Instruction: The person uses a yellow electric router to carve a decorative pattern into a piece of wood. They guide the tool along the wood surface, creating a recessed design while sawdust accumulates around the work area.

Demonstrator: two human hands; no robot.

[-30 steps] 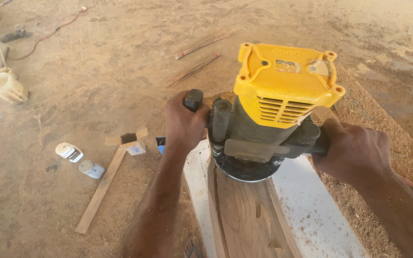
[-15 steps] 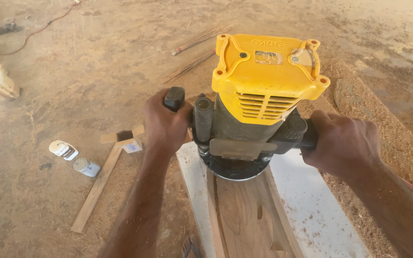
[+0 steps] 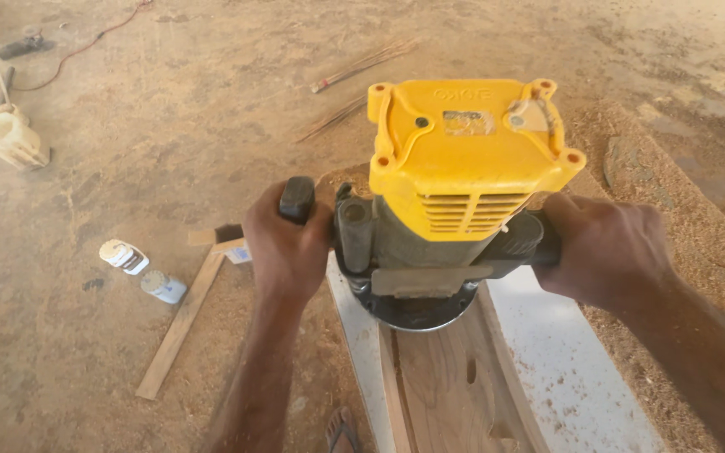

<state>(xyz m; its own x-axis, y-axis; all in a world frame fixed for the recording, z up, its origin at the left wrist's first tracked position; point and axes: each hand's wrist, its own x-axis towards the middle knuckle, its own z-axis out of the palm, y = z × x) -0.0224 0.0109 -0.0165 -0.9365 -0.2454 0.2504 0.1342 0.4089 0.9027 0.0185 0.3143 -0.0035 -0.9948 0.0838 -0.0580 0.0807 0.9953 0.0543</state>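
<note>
Both my hands grip the yellow router [image 3: 463, 168] on the wood plank [image 3: 446, 394].
Left hand [image 3: 283, 247] and right hand [image 3: 606, 247] wrap its handles; bit hidden under base; two small jars [image 3: 140, 268] on floor, contents unclear.

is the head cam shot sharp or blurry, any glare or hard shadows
Head view: mostly sharp, the yellow router and both hands, left hand and right hand, crisp; light is soft and even, no hard shadows on the sawdust floor; mild sheen on the router's top; the white board looks bright but not blown out.
</note>
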